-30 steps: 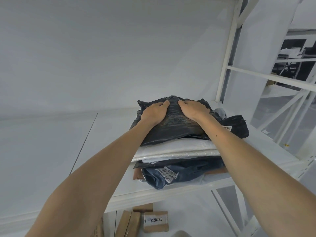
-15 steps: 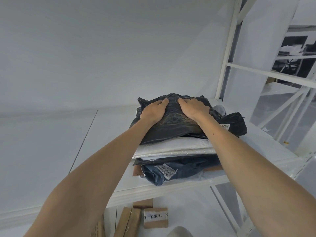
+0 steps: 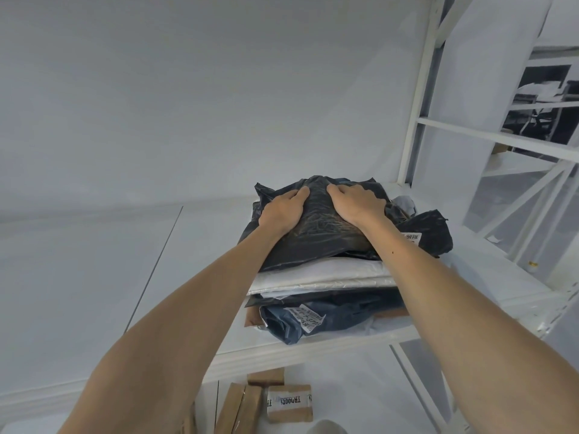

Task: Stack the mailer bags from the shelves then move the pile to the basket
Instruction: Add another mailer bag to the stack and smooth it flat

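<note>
Presses left hand (image 3: 283,211) palm-down on left side of top black mailer bag (image 3: 316,236), fingers together, lightly bent over the bulge, not wrapped round anything

Presses right hand (image 3: 355,203) palm-down on same bag's right side, fingers likewise bent over the plastic, no pinch visible; fingertips of the two hands close but apart, ridge of bag puffed up between them

Reaches in with both bare forearms from bottom edge of view

Shows pile of mailer bags on white shelf (image 3: 188,277), toward its right end, near white upright post (image 3: 416,98)

Stacks up, top to bottom: black bag under the hands, white padded mailer (image 3: 319,277), dark blue mailer (image 3: 344,314) with white barcode label (image 3: 308,317) facing front, thin brown flat piece (image 3: 252,319) at the very bottom, on the shelf

Has second black bag (image 3: 432,227) with white label sticking out right of the pile, just beside right wrist, plus a bit of grey bag (image 3: 405,205) behind right hand

Can't tell exact bag count, layer edges partly hidden by forearms

Shows lower level underneath: taped cardboard box (image 3: 289,402) with printed strip, flat brown cardboard packs (image 3: 239,408) just left of it

Shows dark room and more racking through the frame at far right, too blurred for detail
</note>
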